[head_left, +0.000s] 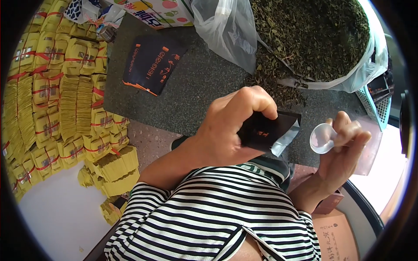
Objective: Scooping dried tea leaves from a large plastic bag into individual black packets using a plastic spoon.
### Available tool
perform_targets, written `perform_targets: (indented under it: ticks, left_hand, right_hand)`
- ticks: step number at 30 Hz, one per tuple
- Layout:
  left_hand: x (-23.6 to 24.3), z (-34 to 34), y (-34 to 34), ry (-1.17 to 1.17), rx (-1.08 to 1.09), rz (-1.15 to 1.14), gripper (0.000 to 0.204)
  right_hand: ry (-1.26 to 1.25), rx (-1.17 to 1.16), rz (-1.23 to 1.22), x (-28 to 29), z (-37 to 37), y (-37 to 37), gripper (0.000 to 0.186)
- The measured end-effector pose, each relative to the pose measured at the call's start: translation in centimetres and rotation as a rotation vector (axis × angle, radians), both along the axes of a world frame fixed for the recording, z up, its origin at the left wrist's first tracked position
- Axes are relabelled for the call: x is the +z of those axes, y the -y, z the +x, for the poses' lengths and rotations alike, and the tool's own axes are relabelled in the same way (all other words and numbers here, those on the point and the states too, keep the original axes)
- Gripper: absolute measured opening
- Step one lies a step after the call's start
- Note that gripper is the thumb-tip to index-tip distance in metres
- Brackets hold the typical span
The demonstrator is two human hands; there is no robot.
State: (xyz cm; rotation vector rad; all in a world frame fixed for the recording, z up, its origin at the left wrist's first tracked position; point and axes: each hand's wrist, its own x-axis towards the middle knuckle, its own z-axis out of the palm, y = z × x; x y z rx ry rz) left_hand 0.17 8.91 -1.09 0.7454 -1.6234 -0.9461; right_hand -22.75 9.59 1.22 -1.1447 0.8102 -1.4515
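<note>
My left hand (pixel 224 126) is closed round a small black pouch (pixel 283 124). The silver inside of the pouch shows at its mouth, which points to the right. Just right of it, my right hand (pixel 342 156) pinches a small clear plastic scoop (pixel 321 139), apart from the pouch. I cannot make out any leaves in the scoop's bowl. Beyond my hands, a heap of dried green-brown leaves (pixel 311 37) fills a large open plastic bag (pixel 344 85), and some leaves have spilled onto the dark speckled table (pixel 209 82).
A stack of flat black pouches (pixel 152 65) lies at the table's left. Behind it stand a printed carton (pixel 159 13) and a clear plastic bag (pixel 226 35). Many yellow packets in red-tied bundles (pixel 52 91) cover the left side. A light blue basket (pixel 378 106) stands at the right.
</note>
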Motion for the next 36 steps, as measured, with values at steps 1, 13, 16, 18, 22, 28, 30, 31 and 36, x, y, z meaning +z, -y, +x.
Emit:
perform_targets:
  ticks: [1, 13, 16, 18, 22, 28, 30, 31, 36]
  left_hand:
    - [-0.2, -0.1, 0.2, 0.010, 0.025, -0.058, 0.058]
    - [0.7, 0.0, 0.7, 0.390, 0.152, -0.358, 0.050]
    - [0.3, -0.1, 0.6, 0.477, 0.141, -0.409, 0.057]
    - [0.4, -0.4, -0.2, 0.460, 0.135, -0.344, 0.063]
    - [1.0, -0.7, 0.2, 0.321, 0.087, -0.218, 0.075]
    - [0.8, 0.4, 0.2, 0.261, 0.012, -0.058, 0.070]
    - [0.9, 0.5, 0.3, 0.268, 0.029, -0.066, 0.070]
    - [0.8, 0.6, 0.4, 0.269, 0.027, -0.067, 0.069]
    - [1.3, 0.9, 0.9, 0.205, 0.002, -0.019, 0.067]
  right_hand:
    - [0.024, -0.043, -0.007, 0.5, 0.4, -0.2, 0.052]
    - [-0.483, -0.175, -0.135, 3.5, 2.4, -0.7, 0.055]
    - [-0.545, -0.043, -0.097, 3.2, 2.7, -0.8, 0.046]
    - [-0.494, 0.073, -0.106, 1.6, 3.8, -0.3, 0.045]
    - [-0.129, 0.077, 0.179, -0.6, 4.1, -0.5, 0.047]
    - [-0.016, 0.105, 0.115, -1.2, 4.2, -0.1, 0.042]
    - [-0.303, 0.076, -0.013, -0.3, 4.1, -0.1, 0.032]
    - [-0.351, 0.088, 0.000, 0.2, 4.0, -0.1, 0.025]
    - [-0.300, 0.179, 0.017, 1.0, 3.8, 0.2, 0.024]
